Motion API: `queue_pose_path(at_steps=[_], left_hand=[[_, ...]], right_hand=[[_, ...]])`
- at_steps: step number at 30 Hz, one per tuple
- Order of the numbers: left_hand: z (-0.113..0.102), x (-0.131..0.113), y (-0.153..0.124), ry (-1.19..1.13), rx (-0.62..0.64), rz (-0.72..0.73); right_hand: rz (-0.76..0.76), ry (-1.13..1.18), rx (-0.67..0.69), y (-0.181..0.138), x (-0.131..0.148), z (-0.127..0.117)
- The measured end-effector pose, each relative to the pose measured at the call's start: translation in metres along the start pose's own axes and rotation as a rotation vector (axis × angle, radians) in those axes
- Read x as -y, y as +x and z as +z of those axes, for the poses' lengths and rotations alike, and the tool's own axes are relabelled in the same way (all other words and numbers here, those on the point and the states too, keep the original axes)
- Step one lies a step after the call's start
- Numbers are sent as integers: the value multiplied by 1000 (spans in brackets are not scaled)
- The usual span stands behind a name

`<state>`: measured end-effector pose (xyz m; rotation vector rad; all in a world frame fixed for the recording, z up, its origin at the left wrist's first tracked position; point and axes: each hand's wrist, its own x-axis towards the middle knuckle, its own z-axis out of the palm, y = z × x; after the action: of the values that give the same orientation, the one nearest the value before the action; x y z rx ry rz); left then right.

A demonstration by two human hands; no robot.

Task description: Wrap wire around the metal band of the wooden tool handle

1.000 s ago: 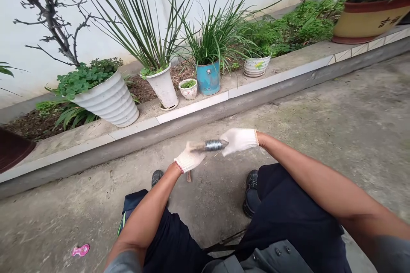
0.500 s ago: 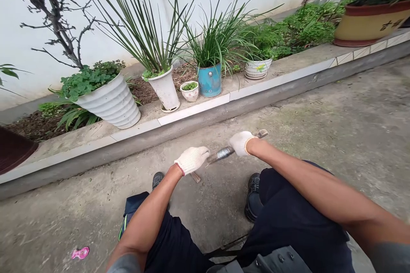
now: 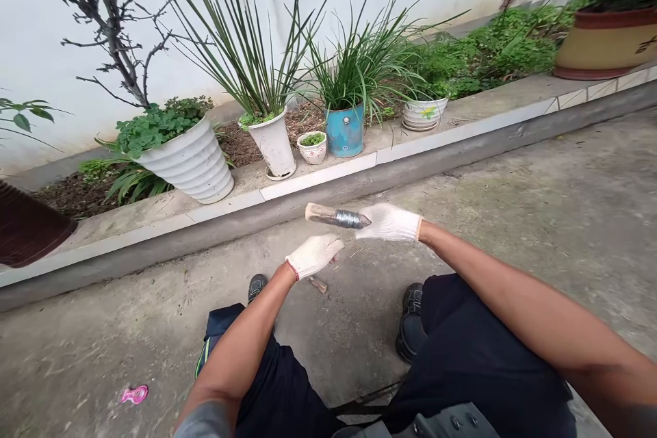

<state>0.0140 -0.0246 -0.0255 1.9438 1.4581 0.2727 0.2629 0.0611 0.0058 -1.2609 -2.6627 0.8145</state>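
My right hand (image 3: 393,222), in a white knit glove, grips one end of a short wooden stick (image 3: 321,213). Shiny wire is wound in a tight band (image 3: 350,219) around the stick, close to my fingers. The stick's pale blunt end points left, above my other hand. My left hand (image 3: 314,255), gloved too, is closed with its fingers curled. A small brownish bit shows at its fingertips, but what it holds is hidden. A brown wooden piece (image 3: 317,283) shows just below that hand; I cannot tell whether it is held or lies on the ground.
A tiled ledge (image 3: 318,174) crosses the view, bearing a ribbed white pot (image 3: 192,163), a tall white pot (image 3: 277,147), a small pot (image 3: 314,152), a blue pot (image 3: 345,133) and others. A pink object (image 3: 134,394) lies on the concrete. My shoes (image 3: 411,321) stand below.
The stick has swung round: its wired part extended from my right hand down toward my left, and now its blunt end points left above the left hand. The left hand stays nearly in place.
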Motion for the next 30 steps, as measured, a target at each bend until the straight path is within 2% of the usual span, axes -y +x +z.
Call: queue_pose_path(at_steps=[2, 4, 7, 11, 15, 18, 20, 23, 27, 30], left_hand=[[0, -6, -2, -4, 1, 15], [1, -10, -3, 19, 8, 12], [2, -14, -3, 73, 58, -3], [2, -11, -2, 249, 140, 22], [-5, -2, -2, 377, 78, 99], [-11, 2, -2, 318, 75, 102], [-12, 4, -1, 235, 82, 65], [-9, 5, 0, 87, 51, 45], [-1, 4, 1, -19, -21, 4], [3, -2, -2, -4, -68, 22]], right_hand=[[58, -12, -73, 3, 5, -1], [164, -106, -86, 6, 10, -2], [306, -301, -41, 9, 16, -1], [338, -428, 64, 10, 17, 9], [230, -467, 293, 4, 11, 23], [75, -409, 465, -6, 6, 25], [-52, -310, 527, -12, 5, 19], [-128, -112, 440, -17, 5, 7], [-37, 86, 144, -12, 8, -3], [69, 145, 0, -2, 10, -5]])
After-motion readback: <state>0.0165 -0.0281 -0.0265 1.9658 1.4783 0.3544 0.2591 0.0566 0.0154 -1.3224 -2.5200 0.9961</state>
